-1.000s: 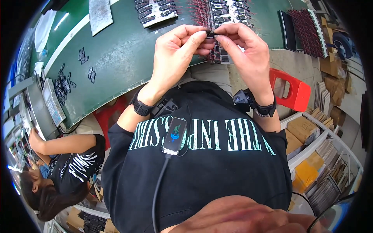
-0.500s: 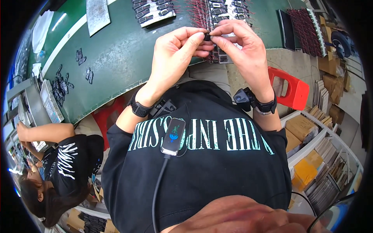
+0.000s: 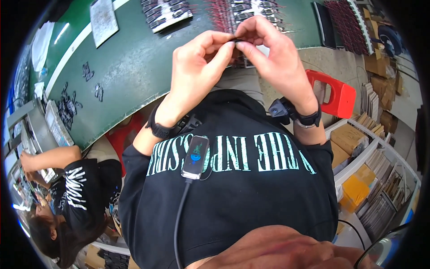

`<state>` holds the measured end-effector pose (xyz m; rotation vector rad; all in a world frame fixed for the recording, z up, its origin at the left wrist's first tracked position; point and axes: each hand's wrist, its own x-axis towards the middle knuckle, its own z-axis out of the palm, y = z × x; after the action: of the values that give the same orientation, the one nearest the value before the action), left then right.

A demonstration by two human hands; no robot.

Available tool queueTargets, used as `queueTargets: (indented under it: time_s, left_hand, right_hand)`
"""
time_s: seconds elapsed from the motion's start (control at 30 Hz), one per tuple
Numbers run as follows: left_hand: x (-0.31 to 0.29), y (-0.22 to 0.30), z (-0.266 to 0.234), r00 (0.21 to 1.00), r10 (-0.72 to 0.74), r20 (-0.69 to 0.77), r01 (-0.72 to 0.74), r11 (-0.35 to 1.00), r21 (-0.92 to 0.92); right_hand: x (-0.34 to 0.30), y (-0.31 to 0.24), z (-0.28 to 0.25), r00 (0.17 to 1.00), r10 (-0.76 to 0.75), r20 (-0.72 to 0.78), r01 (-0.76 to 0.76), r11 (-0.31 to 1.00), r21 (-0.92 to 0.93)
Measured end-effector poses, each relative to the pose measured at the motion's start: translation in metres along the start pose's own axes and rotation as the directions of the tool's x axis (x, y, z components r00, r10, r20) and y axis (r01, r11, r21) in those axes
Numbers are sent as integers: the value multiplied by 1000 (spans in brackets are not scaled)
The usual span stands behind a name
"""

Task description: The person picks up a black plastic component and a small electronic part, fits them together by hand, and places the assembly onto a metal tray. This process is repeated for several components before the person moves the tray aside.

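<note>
My left hand (image 3: 197, 69) and my right hand (image 3: 273, 58) meet above the edge of a green work surface (image 3: 130, 71). Both pinch one small dark part (image 3: 236, 40) between thumb and fingertips; most of it is hidden by the fingers. Just beyond the hands lie rows of small dark parts with red wires (image 3: 242, 11) on white trays. Each wrist wears a black band, and the right one carries a small black device (image 3: 280, 110).
Loose small dark parts (image 3: 89, 76) lie scattered on the green surface at left. A red plastic stool (image 3: 338, 92) stands at right beside shelves of cardboard boxes (image 3: 354, 139). Another person in a black shirt (image 3: 76, 193) works at lower left.
My hands stay pinched on the small part with only slight finger shifts. The person at lower left has moved an arm outward to the left.
</note>
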<state>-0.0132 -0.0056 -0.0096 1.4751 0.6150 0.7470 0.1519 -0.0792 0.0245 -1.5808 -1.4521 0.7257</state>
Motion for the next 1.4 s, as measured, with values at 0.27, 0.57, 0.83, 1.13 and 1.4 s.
queueTargets:
  time_s: [0.27,0.57,0.83,1.13,1.4]
  left_hand:
    - [-2,5,0,987,157,-37,-149,974,168]
    - [-1,-6,-13,995,89,-39,-85,992,94]
    - [-6,-9,-66,917,333,-218,-183,839,512]
    - [-25,-30,-261,779,463,-422,431,94,898]
    - [-12,-50,-315,864,281,-417,471,-163,867]
  right_hand:
    - [-19,15,-40,994,75,-85,-87,985,-148]
    - [-11,51,-35,961,-113,-251,-1,911,-413]
    - [-18,15,-22,954,-69,-292,-80,880,-469]
    - [-37,17,-9,996,58,-63,-78,913,-399]
    - [-19,30,-2,1000,8,8,-3,887,-462]
